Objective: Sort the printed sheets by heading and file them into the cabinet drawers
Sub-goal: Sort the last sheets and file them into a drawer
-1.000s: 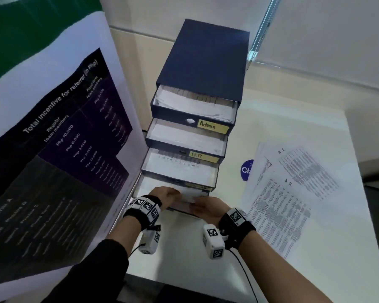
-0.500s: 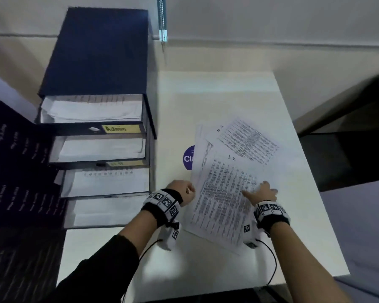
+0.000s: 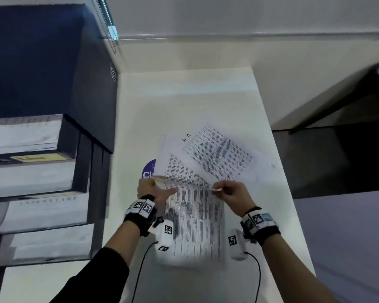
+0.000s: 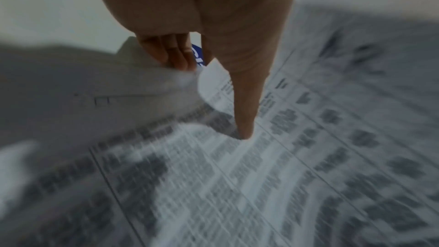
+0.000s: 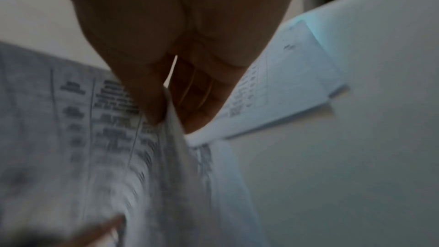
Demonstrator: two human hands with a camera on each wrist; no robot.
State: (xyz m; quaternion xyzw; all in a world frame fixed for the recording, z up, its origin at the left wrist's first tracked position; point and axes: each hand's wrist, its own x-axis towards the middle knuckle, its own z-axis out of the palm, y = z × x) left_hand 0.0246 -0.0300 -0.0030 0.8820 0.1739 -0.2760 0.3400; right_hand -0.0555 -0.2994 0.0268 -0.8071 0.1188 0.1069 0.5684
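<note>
White printed paper sheet (image 3: 193, 217) is pinched at its top corners by the left hand (image 3: 150, 190) and right hand (image 3: 234, 193), so lift slowly and read its heading.

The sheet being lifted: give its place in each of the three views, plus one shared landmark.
Head: the lifted sheet is at lower centre, its far edge raised by left hand and right hand.
Left wrist: lower half, thumb on it.
Right wrist: left side, edge pinched.
Landmark: the blue round sticker, also in the left wrist view.
</note>
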